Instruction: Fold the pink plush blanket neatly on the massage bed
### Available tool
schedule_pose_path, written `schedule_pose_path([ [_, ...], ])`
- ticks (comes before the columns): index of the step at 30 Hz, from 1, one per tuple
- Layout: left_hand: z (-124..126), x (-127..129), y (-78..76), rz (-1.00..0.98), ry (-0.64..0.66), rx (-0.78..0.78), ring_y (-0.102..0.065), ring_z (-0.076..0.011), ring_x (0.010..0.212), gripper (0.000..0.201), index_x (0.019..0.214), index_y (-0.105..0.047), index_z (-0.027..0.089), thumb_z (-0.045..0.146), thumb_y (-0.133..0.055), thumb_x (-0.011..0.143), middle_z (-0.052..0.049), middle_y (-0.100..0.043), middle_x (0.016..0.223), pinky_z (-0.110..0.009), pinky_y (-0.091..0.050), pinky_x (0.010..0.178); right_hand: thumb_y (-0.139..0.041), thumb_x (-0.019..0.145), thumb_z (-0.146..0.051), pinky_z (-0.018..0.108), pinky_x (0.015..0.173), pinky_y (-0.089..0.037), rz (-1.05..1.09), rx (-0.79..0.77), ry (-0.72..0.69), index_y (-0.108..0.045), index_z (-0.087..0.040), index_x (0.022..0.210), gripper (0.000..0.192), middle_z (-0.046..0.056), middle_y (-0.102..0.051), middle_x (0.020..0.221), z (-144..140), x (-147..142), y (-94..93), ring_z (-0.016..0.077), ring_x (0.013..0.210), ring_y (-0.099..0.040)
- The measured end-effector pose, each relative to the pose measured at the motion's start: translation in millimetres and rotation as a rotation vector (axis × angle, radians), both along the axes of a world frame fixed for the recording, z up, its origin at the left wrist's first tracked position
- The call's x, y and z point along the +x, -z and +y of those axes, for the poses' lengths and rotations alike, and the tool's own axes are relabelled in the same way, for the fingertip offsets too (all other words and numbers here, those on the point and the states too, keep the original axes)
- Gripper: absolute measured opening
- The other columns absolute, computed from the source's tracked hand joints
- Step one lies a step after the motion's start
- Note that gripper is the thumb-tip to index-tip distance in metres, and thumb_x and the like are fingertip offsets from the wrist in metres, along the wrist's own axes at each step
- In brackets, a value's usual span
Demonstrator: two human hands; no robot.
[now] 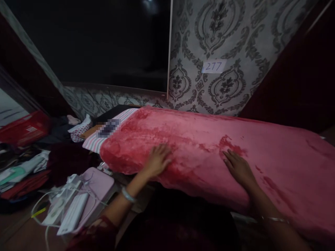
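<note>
A long pink plush blanket (pixel 193 132) lies draped over a raised surface in front of me, with darker red brushed patches across its pile. My left hand (pixel 158 160) rests on its left part, fingers spread and slightly blurred. Farther right, my right hand (pixel 239 167) lies flat on the same cloth, fingers stretched out. Neither hand grips anything. From under the blanket's left end shows a striped cloth (pixel 91 143) in pink, grey and white. What supports the blanket is mostly hidden.
A pink box (pixel 101 181) with white power strips (pixel 73 212) and tangled cables stands at the lower left. Beyond it are piled clothes (pixel 23 174) and a red bag (pixel 24 129). A large dark television screen (pixel 99 42) and patterned wallpaper (pixel 217 31) are behind the blanket.
</note>
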State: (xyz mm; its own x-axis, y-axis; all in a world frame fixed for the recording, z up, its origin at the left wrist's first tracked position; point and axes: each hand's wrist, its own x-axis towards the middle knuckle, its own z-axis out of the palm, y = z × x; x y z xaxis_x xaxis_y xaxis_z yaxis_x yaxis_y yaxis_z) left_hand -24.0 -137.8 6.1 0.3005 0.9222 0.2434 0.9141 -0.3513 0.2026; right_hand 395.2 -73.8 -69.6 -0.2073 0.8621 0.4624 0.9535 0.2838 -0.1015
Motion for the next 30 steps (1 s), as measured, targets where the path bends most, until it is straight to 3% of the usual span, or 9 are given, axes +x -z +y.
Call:
schedule_pose_path([
  [3, -11, 65, 14.4, 0.011, 0.193, -0.008, -0.031, -0.0308, 0.149, 0.059, 0.149, -0.046, 0.028, 0.055, -0.044, 0.097, -0.01, -0.04, 0.159, -0.059, -0.023, 0.12, -0.028, 0.1, -0.041, 0.051, 0.108, -0.046, 0.003, -0.008, -0.002, -0.063, -0.017, 0.134, 0.054, 0.015, -0.059, 0.142, -1, 0, -1.4, 0.0302, 0.133, -0.054],
  [6, -15, 72, 24.6, 0.049, 0.177, 0.006, -0.032, -0.0324, 0.148, 0.063, 0.149, -0.046, 0.025, 0.057, -0.048, 0.095, -0.012, -0.04, 0.158, -0.059, -0.021, 0.121, -0.029, 0.1, -0.041, 0.05, 0.109, -0.045, 0.007, -0.011, -0.001, -0.061, -0.019, 0.136, 0.053, 0.013, -0.059, 0.143, -2, 0, -2.4, 0.029, 0.134, -0.052],
  [9, -13, 17, 26.8, 0.104, 0.01, 0.016, -0.032, -0.0329, 0.148, 0.062, 0.149, -0.047, 0.025, 0.054, -0.051, 0.093, -0.011, -0.04, 0.159, -0.057, -0.023, 0.121, -0.029, 0.1, -0.041, 0.049, 0.11, -0.044, 0.007, -0.03, 0.004, -0.061, -0.019, 0.136, 0.053, 0.012, -0.058, 0.144, -3, 0, -3.0, 0.0288, 0.135, -0.051],
  [15, -32, -155, 9.3, 0.19, -0.551, 0.009, -0.027, -0.0337, 0.15, 0.061, 0.151, -0.042, 0.017, 0.041, -0.041, 0.095, -0.015, -0.036, 0.16, -0.06, -0.022, 0.119, -0.031, 0.1, -0.041, 0.051, 0.111, -0.041, 0.031, -0.061, 0.01, -0.06, -0.02, 0.138, 0.052, 0.011, -0.057, 0.145, -2, 1, -2.8, 0.03, 0.137, -0.049],
  [18, -40, -179, -1.9, 0.176, -0.695, 0.078, -0.032, -0.0352, 0.147, 0.058, 0.147, -0.046, 0.015, 0.04, -0.034, 0.097, -0.018, -0.04, 0.158, -0.063, -0.022, 0.117, -0.031, 0.101, -0.041, 0.051, 0.11, -0.042, 0.038, -0.08, 0.023, -0.06, -0.018, 0.137, 0.052, 0.012, -0.056, 0.146, -4, -3, -8.4, 0.0304, 0.136, -0.049],
  [21, -33, -132, -6.1, 0.143, -0.555, 0.148, -0.034, -0.0343, 0.146, 0.057, 0.146, -0.046, 0.012, 0.039, -0.035, 0.098, -0.019, -0.043, 0.155, -0.058, -0.023, 0.119, -0.032, 0.101, -0.039, 0.049, 0.112, -0.04, 0.027, -0.124, 0.037, -0.059, -0.015, 0.139, 0.052, 0.014, -0.053, 0.148, -7, -8, -17.6, 0.03, 0.139, -0.046],
  [23, -25, -72, -4.4, 0.123, -0.282, 0.086, -0.036, -0.0318, 0.145, 0.056, 0.147, -0.046, 0.016, 0.04, -0.039, 0.097, -0.016, -0.046, 0.154, -0.053, -0.025, 0.12, -0.033, 0.102, -0.039, 0.048, 0.113, -0.038, 0.022, -0.153, 0.055, -0.057, -0.015, 0.14, 0.051, 0.014, -0.051, 0.15, -8, -10, -22.3, 0.0296, 0.141, -0.044],
  [27, -19, 53, 10.5, 0.155, 0.345, 0.003, -0.025, -0.03, 0.151, 0.06, 0.153, -0.039, 0.025, 0.046, -0.047, 0.097, -0.01, -0.032, 0.163, -0.054, -0.015, 0.123, -0.034, 0.102, -0.037, 0.049, 0.114, -0.038, 0.042, -0.167, 0.063, -0.056, -0.015, 0.141, 0.05, 0.014, -0.05, 0.151, -9, -11, -25.2, 0.0298, 0.142, -0.042],
  [30, -23, 100, 30.6, 0.163, 0.461, 0.027, -0.022, -0.0321, 0.152, 0.062, 0.155, -0.035, 0.024, 0.038, -0.051, 0.096, -0.011, -0.029, 0.164, -0.059, -0.013, 0.123, -0.034, 0.102, -0.037, 0.051, 0.113, -0.038, 0.066, -0.15, 0.051, -0.057, -0.016, 0.14, 0.049, 0.014, -0.049, 0.151, -7, -10, -23.9, 0.0304, 0.142, -0.042],
])
